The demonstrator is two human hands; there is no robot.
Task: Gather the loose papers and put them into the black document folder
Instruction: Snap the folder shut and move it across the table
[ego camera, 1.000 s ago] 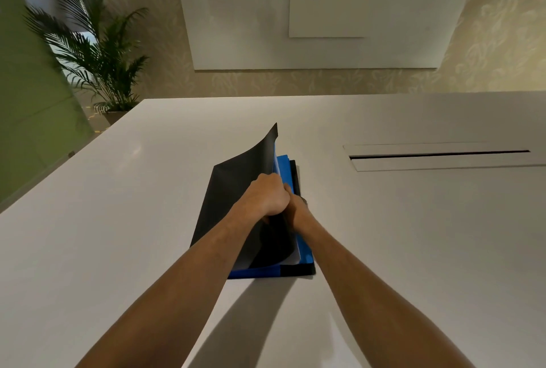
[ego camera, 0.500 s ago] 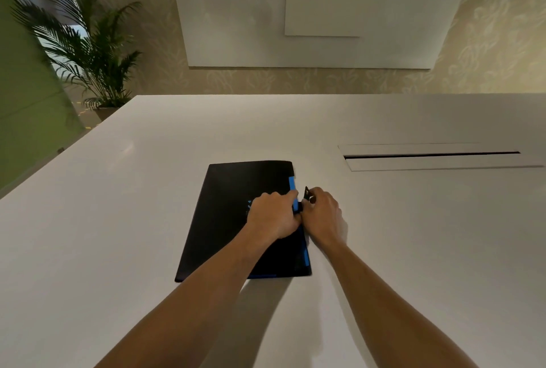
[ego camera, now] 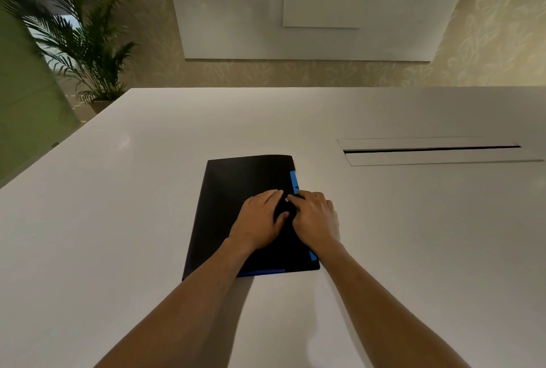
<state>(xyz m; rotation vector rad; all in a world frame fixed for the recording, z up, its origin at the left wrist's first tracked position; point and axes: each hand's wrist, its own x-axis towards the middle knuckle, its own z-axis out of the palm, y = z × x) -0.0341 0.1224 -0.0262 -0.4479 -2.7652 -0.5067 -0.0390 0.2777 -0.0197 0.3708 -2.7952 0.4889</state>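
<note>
The black document folder (ego camera: pixel 239 190) lies closed and flat on the white table (ego camera: pixel 118 219), with a blue inner edge (ego camera: pixel 293 180) showing along its right side and bottom. My left hand (ego camera: pixel 258 219) rests palm down on the cover, fingers spread slightly. My right hand (ego camera: pixel 316 219) sits at the folder's right edge, its fingertips on a small black clasp tab with a silver snap (ego camera: pixel 287 199) between the two hands. No loose papers are visible; whatever is inside the folder is hidden.
A long cable slot with a flap (ego camera: pixel 431 150) is set into the table to the right of the folder. A potted palm (ego camera: pixel 82 51) stands on the floor past the table's far left corner. A white panel hangs on the wall behind.
The lifted cover came down and the folder now lies closed. My left hand went from a fist at the blue edge to flat on the cover. My right hand brought the clasp tab over.
</note>
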